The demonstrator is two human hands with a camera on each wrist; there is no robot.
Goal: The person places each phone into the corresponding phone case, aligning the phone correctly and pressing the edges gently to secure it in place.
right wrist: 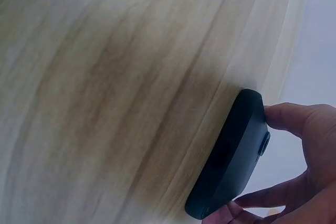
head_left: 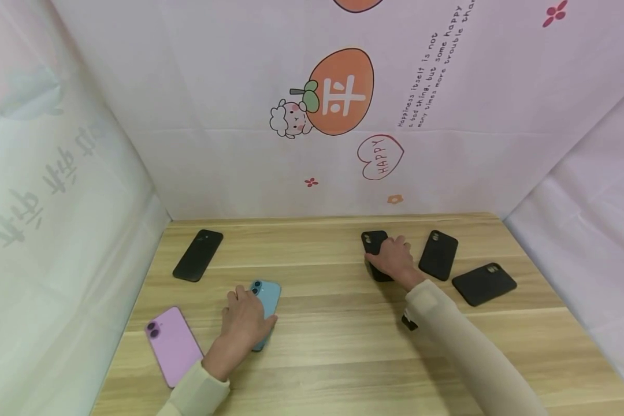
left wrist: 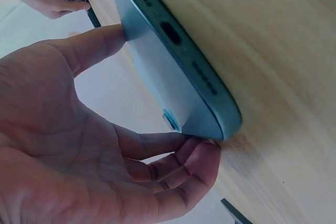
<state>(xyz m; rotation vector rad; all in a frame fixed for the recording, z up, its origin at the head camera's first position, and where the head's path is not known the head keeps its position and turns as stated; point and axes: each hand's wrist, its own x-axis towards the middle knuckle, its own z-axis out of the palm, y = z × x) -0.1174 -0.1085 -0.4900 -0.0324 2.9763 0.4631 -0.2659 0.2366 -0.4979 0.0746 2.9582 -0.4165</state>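
My left hand point(head_left: 244, 318) spans a light blue phone point(head_left: 269, 294), back side up, thumb on one long edge and curled fingers on the other. The left wrist view shows the phone's port end point(left wrist: 170, 32) close over the wood. At the back of the table my right hand point(head_left: 393, 257) grips a black phone case point(head_left: 375, 238) by its sides. In the right wrist view, the thumb and fingers pinch opposite edges of this case point(right wrist: 231, 156), and a raised camera rim shows on top.
Two more black phone cases point(head_left: 439, 254) point(head_left: 485, 283) lie right of my right hand. A pink phone point(head_left: 175, 345) and a black phone point(head_left: 198, 255) lie on the left. A small dark item point(head_left: 409, 322) shows beside my right sleeve. Printed cloth point(head_left: 229, 173) walls the wooden table point(head_left: 322, 358).
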